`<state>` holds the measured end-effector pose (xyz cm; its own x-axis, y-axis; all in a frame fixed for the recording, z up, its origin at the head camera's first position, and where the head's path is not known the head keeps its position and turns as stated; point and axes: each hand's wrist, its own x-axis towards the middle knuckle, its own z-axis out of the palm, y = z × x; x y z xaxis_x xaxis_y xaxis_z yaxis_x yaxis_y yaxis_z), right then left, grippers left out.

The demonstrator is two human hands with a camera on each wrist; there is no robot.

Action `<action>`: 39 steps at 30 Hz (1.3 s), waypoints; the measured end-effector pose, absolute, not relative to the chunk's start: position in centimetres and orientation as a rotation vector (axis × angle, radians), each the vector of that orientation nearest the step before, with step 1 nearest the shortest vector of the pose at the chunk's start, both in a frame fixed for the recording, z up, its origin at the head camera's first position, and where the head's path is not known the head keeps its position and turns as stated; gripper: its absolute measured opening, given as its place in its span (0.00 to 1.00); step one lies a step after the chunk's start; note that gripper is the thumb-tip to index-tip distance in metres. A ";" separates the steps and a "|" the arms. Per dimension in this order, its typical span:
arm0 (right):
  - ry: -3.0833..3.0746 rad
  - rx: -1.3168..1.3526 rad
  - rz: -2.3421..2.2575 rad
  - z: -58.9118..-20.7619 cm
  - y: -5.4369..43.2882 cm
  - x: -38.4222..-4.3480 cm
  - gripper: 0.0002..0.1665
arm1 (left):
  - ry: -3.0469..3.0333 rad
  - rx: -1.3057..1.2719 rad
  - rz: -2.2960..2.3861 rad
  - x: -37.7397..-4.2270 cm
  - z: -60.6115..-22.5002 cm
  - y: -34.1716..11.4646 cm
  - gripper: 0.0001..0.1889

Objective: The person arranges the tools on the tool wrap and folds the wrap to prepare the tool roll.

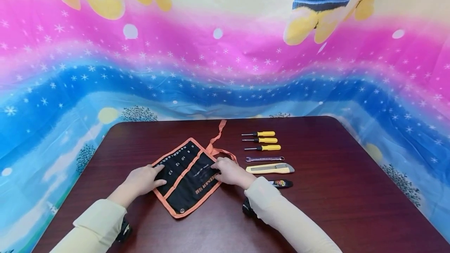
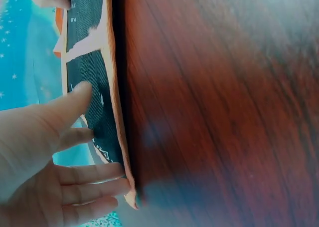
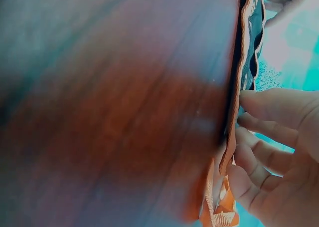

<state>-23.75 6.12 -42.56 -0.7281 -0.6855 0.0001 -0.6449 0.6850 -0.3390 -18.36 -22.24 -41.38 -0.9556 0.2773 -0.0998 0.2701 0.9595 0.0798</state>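
Observation:
A black tool pouch [image 1: 191,184] with orange edging lies unrolled and turned at an angle on the table, its row of pockets marked with white numbers. On its left edge rests my left hand [image 1: 142,179], fingers extended; the left wrist view shows this hand [image 2: 65,172] with thumb and fingers spread over the pouch [image 2: 92,112]. My right hand [image 1: 230,171] touches the opposite edge, near the orange tie strap [image 1: 219,132]. Seen from the right wrist, its loosely bent fingers [image 3: 244,147] lie along the orange border [image 3: 230,147].
Right of the pouch lie three yellow-handled screwdrivers [image 1: 267,140], a combination wrench [image 1: 264,159] and a cream utility knife [image 1: 270,168]. A black item with a coloured label [image 1: 283,184] is partly hidden by the right sleeve. A printed cloth [image 1: 225,85] hangs behind the dark table [image 1: 334,159].

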 end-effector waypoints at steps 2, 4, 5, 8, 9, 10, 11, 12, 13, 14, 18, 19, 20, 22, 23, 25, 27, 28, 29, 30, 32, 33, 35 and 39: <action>2.763 -1.085 -0.501 -42.5 6.2 -23.8 0.20 | 2.986 0.430 0.099 -18.3 -41.2 -22.1 0.28; 2.766 -1.078 -0.514 -42.5 6.3 -23.8 0.21 | 2.973 0.431 0.106 -18.1 -41.0 -21.9 0.29; 2.765 -1.069 -0.519 -42.5 6.4 -23.8 0.22 | 2.966 0.428 0.110 -18.1 -40.9 -21.9 0.30; 2.760 -1.032 -0.532 -42.5 6.5 -23.8 0.25 | 2.952 0.414 0.119 -18.1 -40.9 -21.7 0.35; 2.757 -1.017 -0.534 -42.5 6.6 -23.8 0.26 | 2.951 0.412 0.122 -18.1 -40.9 -21.7 0.37; 2.755 -1.004 -0.534 -42.5 6.6 -23.8 0.27 | 2.950 0.412 0.126 -18.1 -40.9 -21.7 0.39; 2.754 -0.990 -0.531 -42.5 6.7 -23.8 0.28 | 2.950 0.412 0.126 -18.0 -40.9 -21.6 0.40; 2.753 -0.978 -0.530 -42.5 6.7 -23.7 0.30 | 2.953 0.416 0.124 -18.0 -40.9 -21.6 0.41; 2.753 -0.969 -0.526 -42.6 6.7 -23.7 0.30 | 2.954 0.420 0.120 -18.0 -40.9 -21.5 0.41; 2.756 -0.962 -0.514 -42.6 6.7 -23.7 0.31 | 2.955 0.425 0.112 -18.0 -41.0 -21.4 0.40; 2.774 -0.954 -0.484 -42.6 6.8 -23.6 0.33 | 2.965 0.441 0.085 -17.8 -41.2 -21.3 0.37; 2.779 -0.956 -0.478 -42.6 6.9 -23.6 0.34 | 2.970 0.446 0.083 -17.8 -41.2 -21.2 0.36; 2.784 -0.957 -0.473 -42.6 6.9 -23.6 0.34 | 2.980 0.453 0.083 -17.8 -41.2 -21.2 0.35; 2.787 -0.954 -0.484 -42.5 7.0 -23.7 0.33 | 3.006 0.478 0.088 -17.9 -41.3 -21.2 0.32; 2.788 -0.951 -0.490 -42.4 7.1 -23.7 0.33 | 3.020 0.495 0.089 -18.0 -41.4 -21.2 0.30; 2.790 -0.942 -0.507 -42.2 7.2 -23.7 0.33 | 3.040 0.538 0.099 -18.1 -41.4 -21.2 0.25; 2.789 -0.933 -0.525 -42.1 7.3 -23.7 0.33 | 3.046 0.583 0.111 -18.3 -41.4 -21.2 0.19; 2.787 -0.928 -0.531 -42.0 7.3 -23.7 0.33 | 3.041 0.605 0.116 -18.3 -41.4 -21.2 0.17; 2.784 -0.924 -0.534 -42.0 7.4 -23.7 0.33 | 3.033 0.622 0.130 -18.4 -41.4 -21.1 0.15; 2.779 -0.917 -0.534 -42.1 7.4 -23.7 0.33 | 3.026 0.642 0.144 -18.4 -41.5 -21.1 0.15; 2.775 -0.914 -0.519 -42.2 7.5 -23.8 0.32 | 3.025 0.694 0.148 -18.5 -41.6 -20.9 0.16; 2.774 -0.915 -0.513 -42.3 7.5 -23.8 0.31 | 3.023 0.709 0.156 -18.5 -41.7 -20.8 0.17; 2.778 -0.921 -0.502 -42.4 7.6 -23.9 0.30 | 3.021 0.715 0.188 -18.5 -42.0 -20.7 0.20; 2.787 -0.898 -0.518 -42.3 7.6 -24.0 0.28 | 2.997 0.631 0.277 -18.3 -42.6 -20.3 0.30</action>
